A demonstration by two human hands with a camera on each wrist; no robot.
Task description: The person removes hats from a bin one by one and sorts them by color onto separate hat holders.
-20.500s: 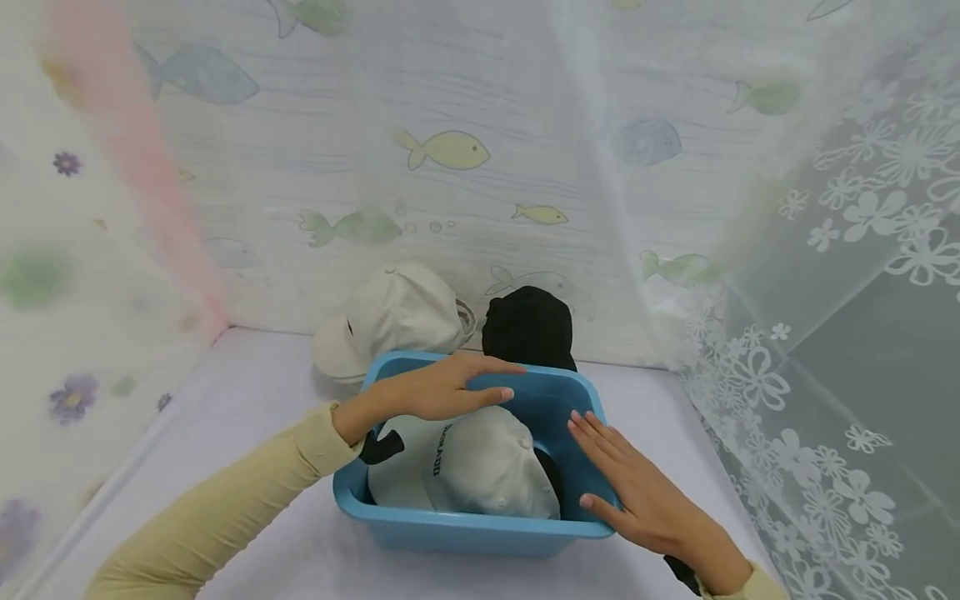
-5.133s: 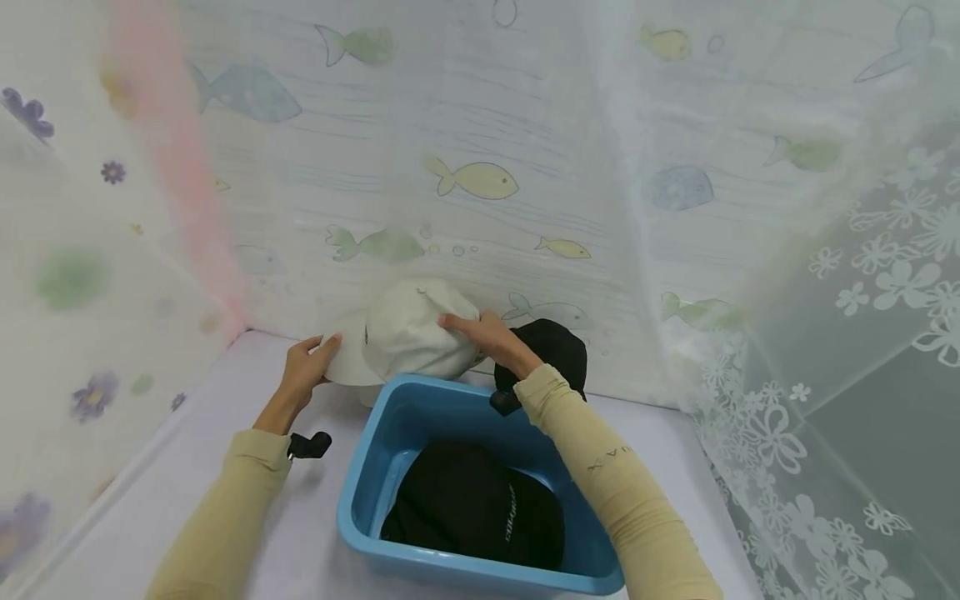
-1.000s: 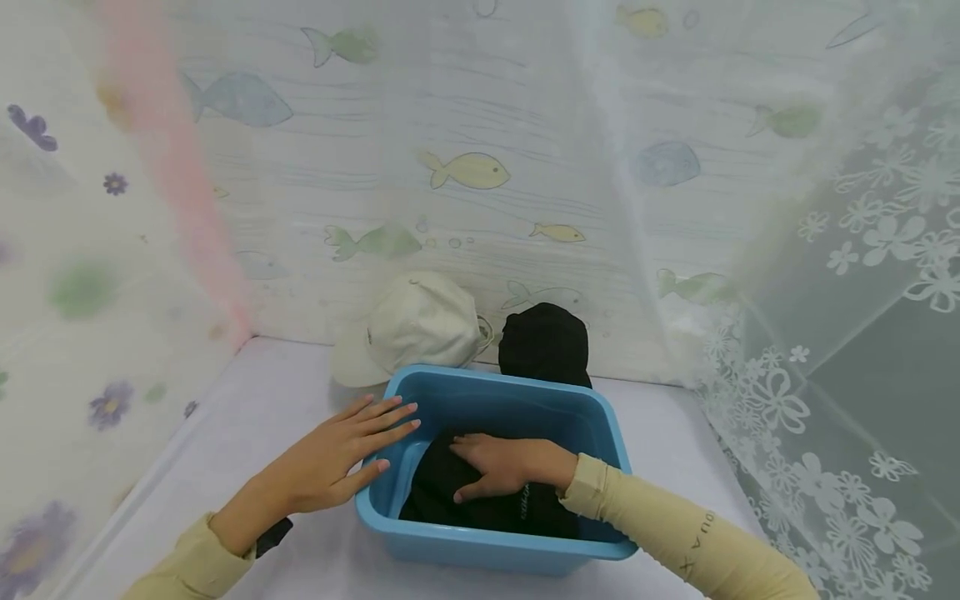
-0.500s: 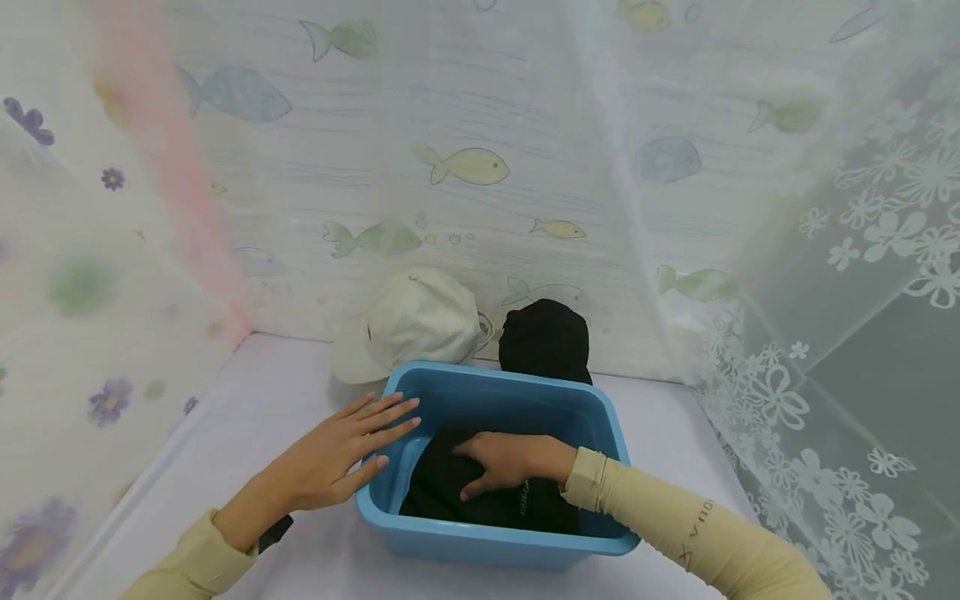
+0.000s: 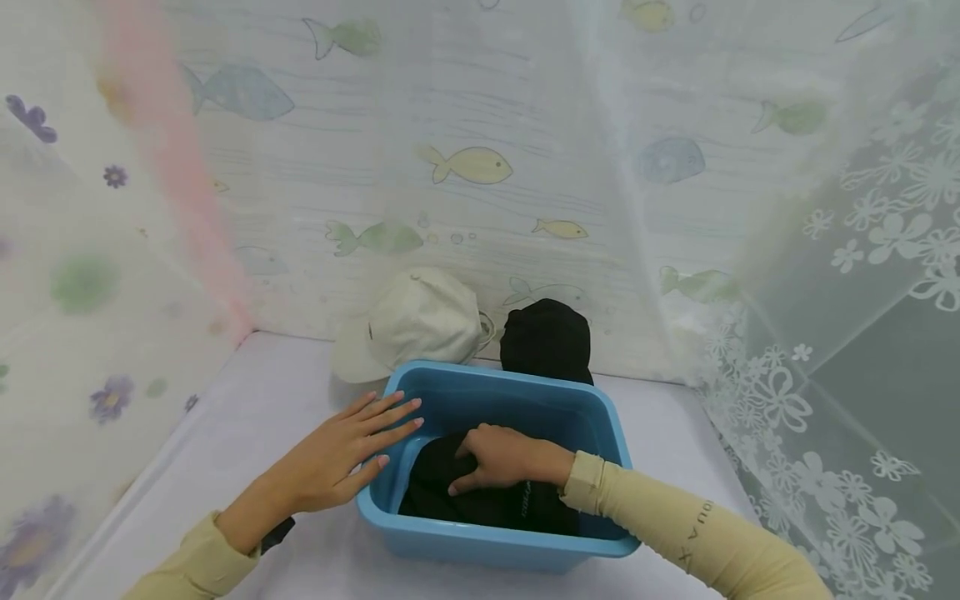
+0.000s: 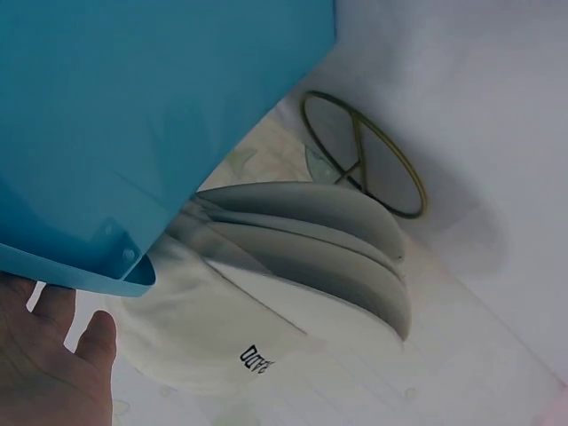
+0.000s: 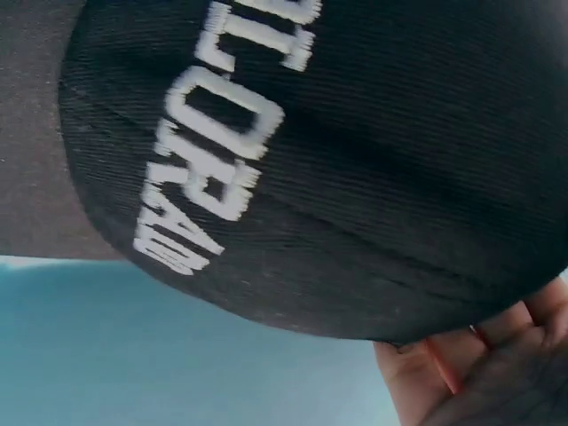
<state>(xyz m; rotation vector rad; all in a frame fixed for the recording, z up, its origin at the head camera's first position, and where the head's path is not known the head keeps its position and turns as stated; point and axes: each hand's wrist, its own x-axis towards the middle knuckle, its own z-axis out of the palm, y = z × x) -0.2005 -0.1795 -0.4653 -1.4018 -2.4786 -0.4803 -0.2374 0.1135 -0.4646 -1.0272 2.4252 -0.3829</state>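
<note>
A blue plastic tub [image 5: 615, 433] stands on the white table. A black cap [image 5: 442, 492] with white lettering lies inside it. My right hand [image 5: 487, 458] reaches into the tub and its curled fingers grip the cap's crown. In the right wrist view the black cap [image 7: 311, 177] fills the frame, with my fingertips [image 7: 461, 373] under its edge above the tub [image 7: 177, 355] floor. My left hand [image 5: 352, 450] lies flat on the tub's left rim with straight fingers. In the left wrist view it [image 6: 44, 364] shows below the tub's [image 6: 133, 115] outer wall.
A white cap [image 5: 412, 321] and a second black cap [image 5: 546, 340] stand behind the tub against the fish-print back wall. The white cap [image 6: 293, 266] also shows in the left wrist view. Sheer curtains hang at the left and right.
Over the last second my right hand's fingers have curled round the black cap's crown. The left hand stays on the rim. Earlier, both hands held the white cap at the back.
</note>
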